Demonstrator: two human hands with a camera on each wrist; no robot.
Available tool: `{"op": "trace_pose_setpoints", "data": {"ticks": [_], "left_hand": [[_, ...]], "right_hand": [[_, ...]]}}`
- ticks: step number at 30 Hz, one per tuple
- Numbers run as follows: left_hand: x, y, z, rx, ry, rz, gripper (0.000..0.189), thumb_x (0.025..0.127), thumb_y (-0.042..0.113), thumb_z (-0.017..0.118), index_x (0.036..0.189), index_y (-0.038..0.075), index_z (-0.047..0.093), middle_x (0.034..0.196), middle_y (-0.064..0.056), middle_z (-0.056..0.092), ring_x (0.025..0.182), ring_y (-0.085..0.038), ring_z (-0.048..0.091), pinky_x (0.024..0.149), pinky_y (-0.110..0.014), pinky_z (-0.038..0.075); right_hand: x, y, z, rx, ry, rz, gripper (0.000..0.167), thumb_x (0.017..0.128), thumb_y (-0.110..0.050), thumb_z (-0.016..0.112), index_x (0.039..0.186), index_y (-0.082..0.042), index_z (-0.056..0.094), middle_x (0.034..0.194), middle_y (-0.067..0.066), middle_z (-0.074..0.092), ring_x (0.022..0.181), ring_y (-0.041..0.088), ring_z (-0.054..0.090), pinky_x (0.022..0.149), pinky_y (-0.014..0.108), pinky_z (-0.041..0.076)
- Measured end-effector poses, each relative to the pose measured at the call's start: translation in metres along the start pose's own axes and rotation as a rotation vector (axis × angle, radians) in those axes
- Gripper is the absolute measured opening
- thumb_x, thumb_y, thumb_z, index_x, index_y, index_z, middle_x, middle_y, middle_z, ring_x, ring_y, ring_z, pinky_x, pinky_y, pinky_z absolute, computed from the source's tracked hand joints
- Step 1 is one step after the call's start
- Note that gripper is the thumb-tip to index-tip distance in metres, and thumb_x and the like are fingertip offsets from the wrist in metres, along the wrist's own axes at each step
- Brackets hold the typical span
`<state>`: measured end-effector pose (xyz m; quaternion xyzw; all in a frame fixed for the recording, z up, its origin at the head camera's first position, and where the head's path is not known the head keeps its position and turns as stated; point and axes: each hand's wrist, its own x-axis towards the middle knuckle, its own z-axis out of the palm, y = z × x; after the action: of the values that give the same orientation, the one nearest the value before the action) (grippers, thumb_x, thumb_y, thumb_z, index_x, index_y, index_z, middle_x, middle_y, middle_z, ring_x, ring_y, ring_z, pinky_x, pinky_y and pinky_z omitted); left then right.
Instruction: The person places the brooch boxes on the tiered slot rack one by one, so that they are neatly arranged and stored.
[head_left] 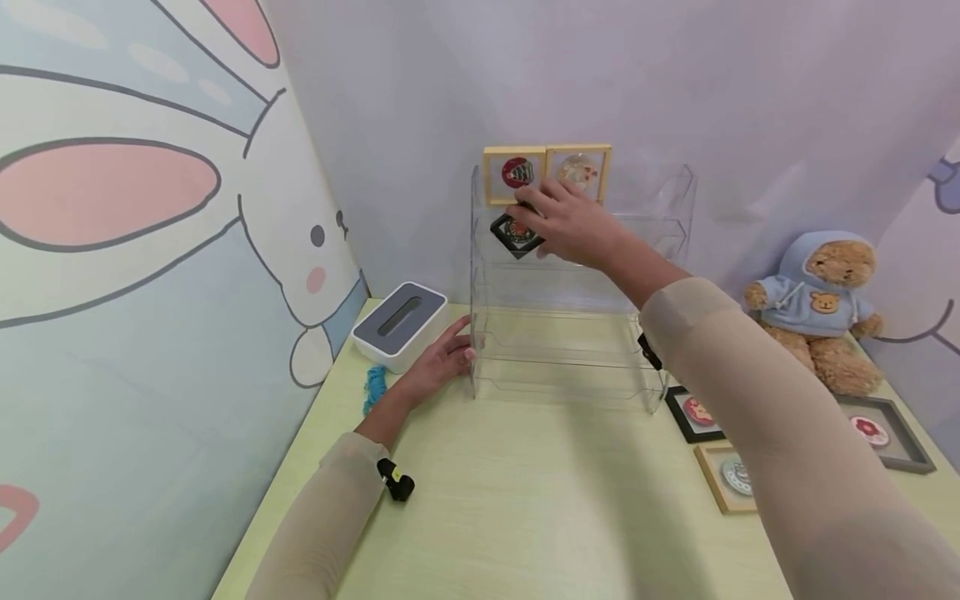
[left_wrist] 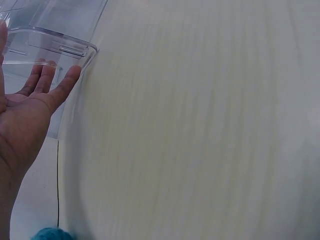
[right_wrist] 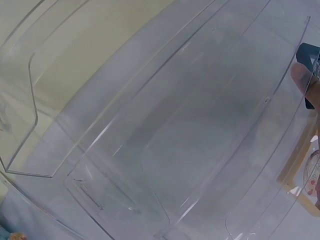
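A clear acrylic tiered rack (head_left: 555, 362) stands on the table. My right hand (head_left: 573, 223) pinches a small black frame (head_left: 517, 236) with a round badge inside, tilted cornerwise at the rack's upper left. In the right wrist view, the thumb (right_wrist: 303, 76) lies against this black frame (right_wrist: 307, 50). Right above it, two light wooden frames, one with a red badge (head_left: 517, 172) and one with a pale badge (head_left: 579, 170), stand side by side on the top tier. Low on the rack's left side panel rests my left hand (head_left: 438, 364), fingers extended; the left wrist view shows its fingertips at the clear edge.
Left of the rack sit a white tissue box (head_left: 400, 327) with a grey lid and a blue bundle (head_left: 374, 387). To the right lie a black frame (head_left: 686, 421), a wooden frame (head_left: 712, 483) and a grey frame (head_left: 903, 433). Behind them sits a teddy bear (head_left: 817, 304).
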<state>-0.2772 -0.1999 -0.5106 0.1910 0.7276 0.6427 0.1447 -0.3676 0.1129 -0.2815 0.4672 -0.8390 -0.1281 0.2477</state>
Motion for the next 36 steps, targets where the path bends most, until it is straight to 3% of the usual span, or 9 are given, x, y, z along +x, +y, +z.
{"op": "trace_pose_setpoints", "data": {"ticks": [4,10,16,23,30,33,36], "left_hand": [[0.000,0.001,0.001,0.005,0.001,-0.004,0.071,0.117,0.029,0.059,0.177,0.037,0.022,0.172,-0.022,0.044,0.154,-0.046,0.051,0.122,-0.058,0.050],[0.003,0.000,0.001,0.006,0.006,-0.001,0.072,0.116,0.030,0.060,0.177,0.038,0.022,0.172,-0.022,0.044,0.153,-0.045,0.052,0.122,-0.057,0.051],[0.002,0.000,-0.001,0.004,0.013,-0.006,0.071,0.117,0.024,0.058,0.177,0.034,0.022,0.172,-0.024,0.044,0.153,-0.046,0.052,0.122,-0.058,0.051],[0.002,-0.002,-0.001,-0.010,0.009,-0.010,0.074,0.115,0.031,0.062,0.177,0.036,0.022,0.172,-0.024,0.043,0.154,-0.047,0.051,0.123,-0.057,0.050],[0.004,-0.002,0.001,-0.014,0.000,0.006,0.073,0.115,0.030,0.061,0.177,0.035,0.023,0.171,-0.023,0.045,0.154,-0.046,0.052,0.122,-0.057,0.051],[0.005,-0.002,0.002,-0.012,-0.003,0.008,0.073,0.116,0.026,0.061,0.177,0.033,0.022,0.171,-0.024,0.045,0.153,-0.047,0.052,0.121,-0.056,0.051],[0.005,-0.001,0.003,0.003,0.002,0.000,0.073,0.116,0.026,0.060,0.178,0.033,0.022,0.172,-0.024,0.044,0.153,-0.046,0.053,0.121,-0.056,0.052]], "right_hand": [[-0.003,0.002,-0.001,-0.008,0.015,-0.022,0.087,0.092,-0.036,0.092,0.163,-0.007,0.050,0.163,0.022,0.046,0.137,0.046,0.048,0.120,0.064,0.045],[-0.013,0.003,-0.005,0.002,0.054,-0.047,0.070,0.100,-0.015,0.084,0.161,-0.008,0.052,0.158,0.022,0.048,0.133,0.045,0.051,0.113,0.061,0.049],[-0.019,0.002,-0.007,0.020,-0.008,-0.021,0.062,0.107,-0.009,0.072,0.164,-0.006,0.049,0.158,0.022,0.047,0.138,0.045,0.050,0.106,0.060,0.052],[-0.023,0.001,-0.007,0.059,-0.040,-0.010,0.060,0.108,-0.001,0.063,0.166,-0.005,0.046,0.156,0.023,0.049,0.146,0.046,0.048,0.114,0.062,0.051],[-0.031,0.006,-0.001,0.099,0.030,0.009,0.060,0.105,0.004,0.064,0.163,-0.003,0.050,0.151,0.023,0.051,0.145,0.049,0.050,0.110,0.063,0.052],[-0.036,0.009,-0.001,0.125,0.062,0.029,0.057,0.104,0.004,0.062,0.160,-0.002,0.053,0.147,0.023,0.053,0.138,0.047,0.052,0.108,0.062,0.053],[-0.042,0.012,-0.004,0.134,0.081,0.058,0.059,0.103,0.000,0.068,0.160,-0.004,0.053,0.144,0.024,0.054,0.130,0.046,0.055,0.108,0.062,0.053]]}}
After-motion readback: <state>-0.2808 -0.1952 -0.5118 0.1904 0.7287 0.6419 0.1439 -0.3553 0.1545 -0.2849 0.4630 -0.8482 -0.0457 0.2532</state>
